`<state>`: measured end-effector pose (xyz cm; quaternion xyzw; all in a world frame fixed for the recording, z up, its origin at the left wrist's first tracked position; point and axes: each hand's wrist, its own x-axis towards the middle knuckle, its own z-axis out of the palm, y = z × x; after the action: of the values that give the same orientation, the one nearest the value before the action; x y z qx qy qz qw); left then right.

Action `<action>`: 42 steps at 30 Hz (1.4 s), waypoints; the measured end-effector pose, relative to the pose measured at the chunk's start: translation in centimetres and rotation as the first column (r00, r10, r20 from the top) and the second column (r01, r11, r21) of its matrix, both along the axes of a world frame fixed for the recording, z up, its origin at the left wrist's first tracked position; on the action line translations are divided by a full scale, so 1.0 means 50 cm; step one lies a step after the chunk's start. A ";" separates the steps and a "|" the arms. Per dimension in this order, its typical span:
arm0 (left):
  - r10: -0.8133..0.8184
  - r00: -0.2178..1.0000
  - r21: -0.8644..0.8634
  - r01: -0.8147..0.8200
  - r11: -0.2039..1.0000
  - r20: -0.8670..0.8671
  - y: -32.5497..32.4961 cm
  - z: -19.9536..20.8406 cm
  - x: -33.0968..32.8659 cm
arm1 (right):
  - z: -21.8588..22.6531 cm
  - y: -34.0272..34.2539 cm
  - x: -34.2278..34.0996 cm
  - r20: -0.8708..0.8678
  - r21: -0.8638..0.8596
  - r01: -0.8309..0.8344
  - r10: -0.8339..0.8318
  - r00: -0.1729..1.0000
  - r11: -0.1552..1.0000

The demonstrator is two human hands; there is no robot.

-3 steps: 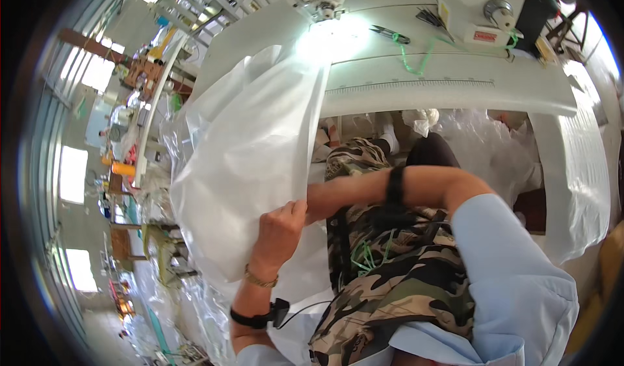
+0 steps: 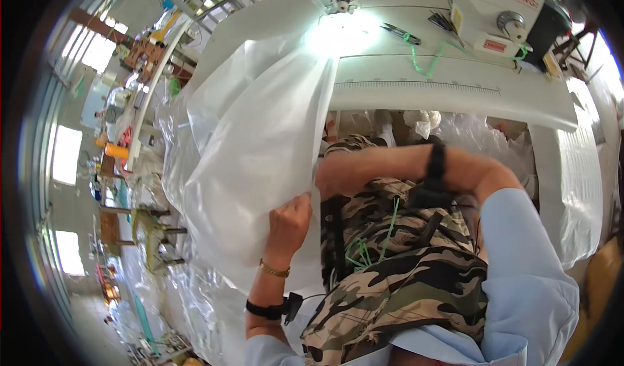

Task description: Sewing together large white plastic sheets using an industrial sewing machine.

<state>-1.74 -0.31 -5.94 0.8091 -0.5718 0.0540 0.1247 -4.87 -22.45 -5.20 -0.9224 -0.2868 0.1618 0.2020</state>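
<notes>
A large translucent white plastic sheet (image 2: 240,151) drapes from the lit needle area of a white sewing machine (image 2: 416,25) down toward my lap. My left hand (image 2: 290,222) is closed on the sheet near its right edge, fingers curled inward. Farther up that same edge, my right hand (image 2: 335,173) reaches across from the right. It touches or lies just beside the sheet, but its fingers are hidden and smeared by motion. The folded edge runs nearly straight from the hands up to the machine.
Black thread snips (image 2: 401,33) and green thread (image 2: 422,64) lie on the machine bed. A ruler scale (image 2: 422,86) runs along its front. Crumpled clear plastic (image 2: 481,135) sits beneath the table. Green thread ends (image 2: 364,252) rest on my camouflage apron (image 2: 416,281).
My right hand has moved up the sheet's edge, away from my left hand, opening a gap between them. The left hand stays closed on the sheet. The whole view has shifted slightly.
</notes>
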 end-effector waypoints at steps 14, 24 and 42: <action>0.077 0.253 -0.127 -0.699 0.704 -0.964 -0.017 -0.038 -0.055 | 0.032 -0.176 0.079 0.439 0.329 0.131 -0.275 0.856 0.935; 0.082 0.746 -0.469 -0.496 0.730 -0.661 -0.035 -0.006 -0.088 | 0.063 -0.045 0.005 0.518 0.072 -0.036 -0.007 0.855 0.997; 0.236 0.865 -0.522 -0.462 0.717 -0.442 -0.059 0.020 -0.055 | 0.063 -0.074 0.046 0.608 0.008 -0.067 0.049 0.792 0.998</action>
<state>-4.51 -3.28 -4.96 0.8149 -0.3257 0.1171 0.4649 -2.56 -26.16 -2.05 -0.9132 -0.3669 -0.1408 0.1077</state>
